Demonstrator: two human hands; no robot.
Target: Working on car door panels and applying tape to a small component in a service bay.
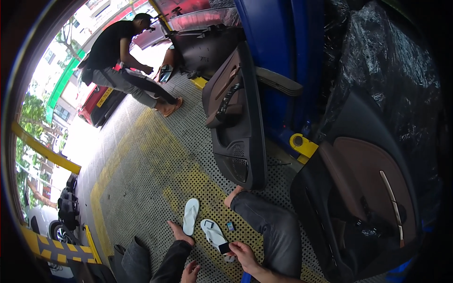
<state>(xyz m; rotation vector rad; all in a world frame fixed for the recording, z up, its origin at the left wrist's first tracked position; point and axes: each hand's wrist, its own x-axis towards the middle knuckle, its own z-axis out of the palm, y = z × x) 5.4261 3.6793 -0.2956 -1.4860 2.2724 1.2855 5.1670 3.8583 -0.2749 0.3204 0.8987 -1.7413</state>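
A: Right hand is closed round a small dark phone, held low over the grated floor, right above a white sandal.

B: And the left hand?

A: Down at the bottom edge, fingers loosely curled, gripping nothing that I can see. Another hand in a dark sleeve reaches in just beside it, touching the second sandal.

B: What's around them?

A: A tiny blue card lies on the floor near the sandals. A bent knee in grey trousers sits between the hands and a door panel propped upright. A second panel, brown-lined, leans at the right.

B: Farther off?

A: A person in black crouches by a red car, well apart.
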